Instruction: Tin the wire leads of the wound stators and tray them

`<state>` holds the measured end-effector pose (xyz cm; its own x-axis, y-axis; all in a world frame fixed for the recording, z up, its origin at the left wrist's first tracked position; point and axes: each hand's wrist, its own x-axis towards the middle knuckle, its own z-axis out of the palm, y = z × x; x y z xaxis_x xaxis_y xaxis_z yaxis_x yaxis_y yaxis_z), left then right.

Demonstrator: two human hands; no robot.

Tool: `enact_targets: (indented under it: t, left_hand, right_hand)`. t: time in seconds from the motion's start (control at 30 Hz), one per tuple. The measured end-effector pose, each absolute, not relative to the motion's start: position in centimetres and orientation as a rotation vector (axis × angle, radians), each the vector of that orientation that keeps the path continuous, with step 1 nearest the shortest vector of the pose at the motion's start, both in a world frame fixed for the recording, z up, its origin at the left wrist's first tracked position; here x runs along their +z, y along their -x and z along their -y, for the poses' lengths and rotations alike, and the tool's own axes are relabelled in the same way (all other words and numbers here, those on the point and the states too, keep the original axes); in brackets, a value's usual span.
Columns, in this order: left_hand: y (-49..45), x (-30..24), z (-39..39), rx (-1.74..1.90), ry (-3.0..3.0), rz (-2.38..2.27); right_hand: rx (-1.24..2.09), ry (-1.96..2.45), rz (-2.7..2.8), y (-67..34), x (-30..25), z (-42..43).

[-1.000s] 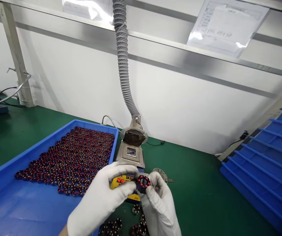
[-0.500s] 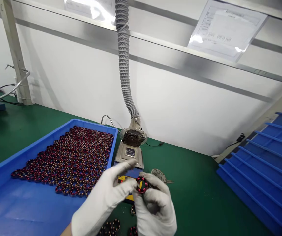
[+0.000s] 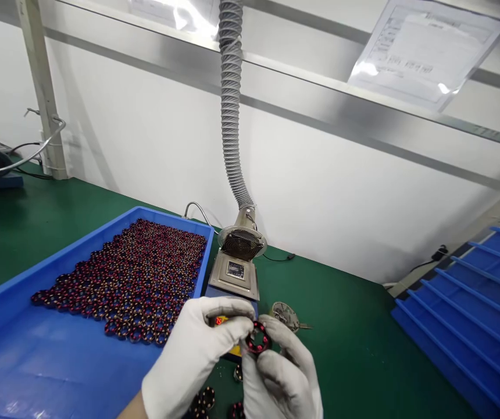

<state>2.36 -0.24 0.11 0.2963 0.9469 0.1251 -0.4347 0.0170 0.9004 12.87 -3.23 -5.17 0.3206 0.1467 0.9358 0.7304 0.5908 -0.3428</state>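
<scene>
Both my hands wear white gloves and meet low in the middle of the view. Between them is a small round wound stator ring [image 3: 257, 337], black with red coils. My left hand [image 3: 193, 355] pinches its left side with thumb and fingers. My right hand [image 3: 282, 372] curls around it from below and the right. The ring is held above the green bench, just in front of a small solder pot station [image 3: 236, 272] with a red digital readout.
A blue tray [image 3: 23, 302] at left holds several rows of the same coil rings [image 3: 140, 279]. More rings [image 3: 206, 398] lie on the green mat below my hands. A grey fume hose [image 3: 231, 116] drops to the station. Stacked blue trays [image 3: 472, 314] stand at right; a small metal disc [image 3: 285, 314] lies nearby.
The ring has been turned between my fingers and my left forefinger has folded back onto it. The view has shifted slightly, with hands a little lower.
</scene>
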Motion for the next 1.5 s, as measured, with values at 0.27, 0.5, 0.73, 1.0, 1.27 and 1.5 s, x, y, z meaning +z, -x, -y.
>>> enact_targets:
  t: [0.27, 0.5, 0.73, 1.0, 1.27, 1.5]
  left_hand:
    - [-1.4, -0.2, 0.6, 1.351, -1.051, -0.682]
    - [-2.9, 0.2, 0.6, 1.260, -0.923, -0.583]
    - [-2.4, 0.2, 0.5, 1.332, -0.862, -0.580]
    - [-3.1, -0.5, 0.0, 1.350, -0.807, -0.558]
    - [-1.6, 0.3, -0.4, 1.113, -1.486, -0.718]
    - [-1.4, 0.1, 0.3, 1.308, -1.659, -0.860]
  right_hand:
    - [-0.382, 0.864, 1.178, -12.4, -4.4, 3.1]
    - [-0.397, 0.889, 1.181, -12.1, -4.2, 3.3]
    - [-0.343, 0.907, 1.231, -12.5, -4.5, 3.3]
    - [-0.457, 0.942, 1.276, -12.5, -4.5, 3.0]
    - [-0.419, 0.966, 1.205, -13.2, -4.7, 3.1]
    - [-0.358, 0.940, 1.276, -13.4, -4.8, 3.2]
